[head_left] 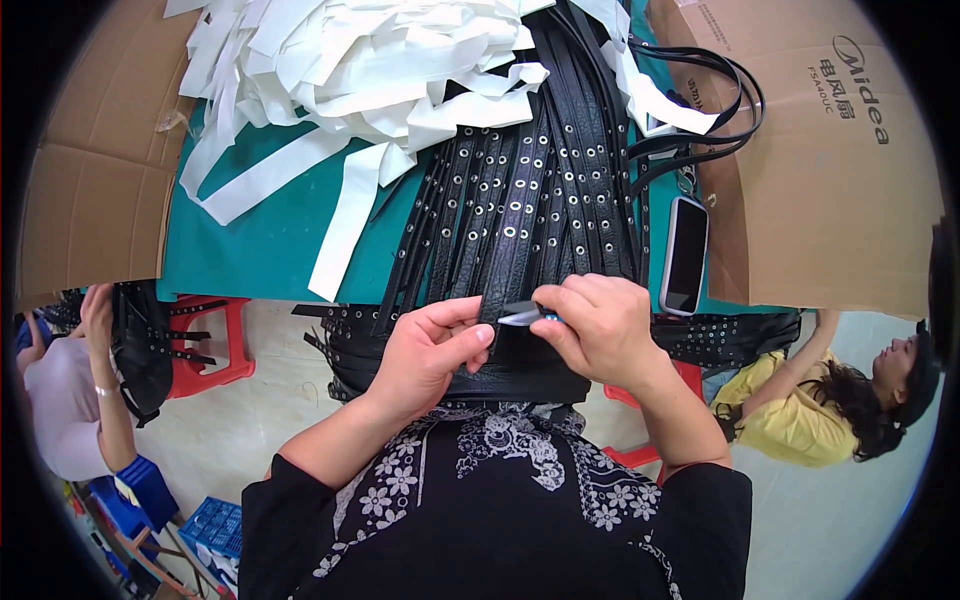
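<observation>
My left hand (425, 352) pinches the near end of a black leather strap (508, 240) studded with silver eyelets. Closed around a small pair of snips (517, 319) is my right hand (603, 328); their pointed metal blades lie at the strap's end, close to my left fingertips. Whether the blades touch the leather I cannot tell. More eyeletted black straps (590, 200) fan out side by side over the table edge, away from me. Across my lap lies a stack of black straps (460, 378), partly covered by my hands.
A heap of white strips (350, 70) covers the far left of the green table (270, 260). At right lie a phone (685, 255) and looped black straps (735, 110). Cardboard panels (820, 200) flank the table. People sit at both sides, near red stools (225, 345).
</observation>
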